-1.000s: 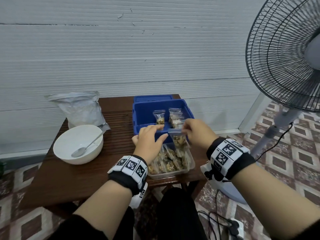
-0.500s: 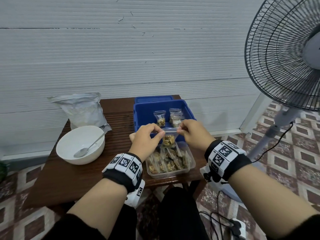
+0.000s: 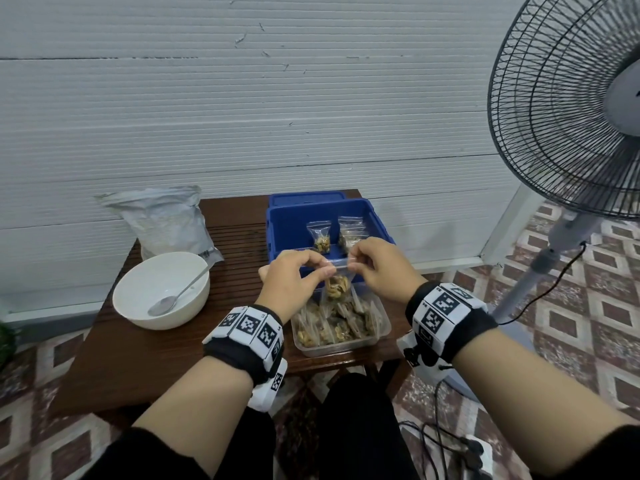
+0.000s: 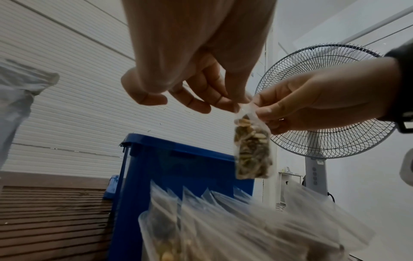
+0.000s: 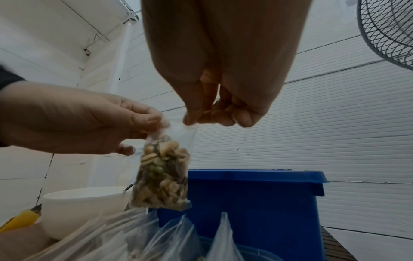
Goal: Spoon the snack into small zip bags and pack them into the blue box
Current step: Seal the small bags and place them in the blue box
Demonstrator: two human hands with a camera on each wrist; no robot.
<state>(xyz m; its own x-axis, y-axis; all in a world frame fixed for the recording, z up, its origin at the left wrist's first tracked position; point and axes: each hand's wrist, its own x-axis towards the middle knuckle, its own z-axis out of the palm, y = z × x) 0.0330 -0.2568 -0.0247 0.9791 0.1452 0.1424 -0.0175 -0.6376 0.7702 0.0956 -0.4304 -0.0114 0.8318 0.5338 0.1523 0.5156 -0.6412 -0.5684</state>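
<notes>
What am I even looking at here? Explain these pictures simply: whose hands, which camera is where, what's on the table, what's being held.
No machine: a person works bare-handed, wearing a head camera and one on each wrist, so the low views look up along the fingers. The left hand and right hand each pinch the top edge of a small zip bag of snack; that shared grip hangs it above a clear tub of filled bags. On the wooden table are also a blue box holding some bags, a white bowl with a spoon, and a large pouch.
</notes>
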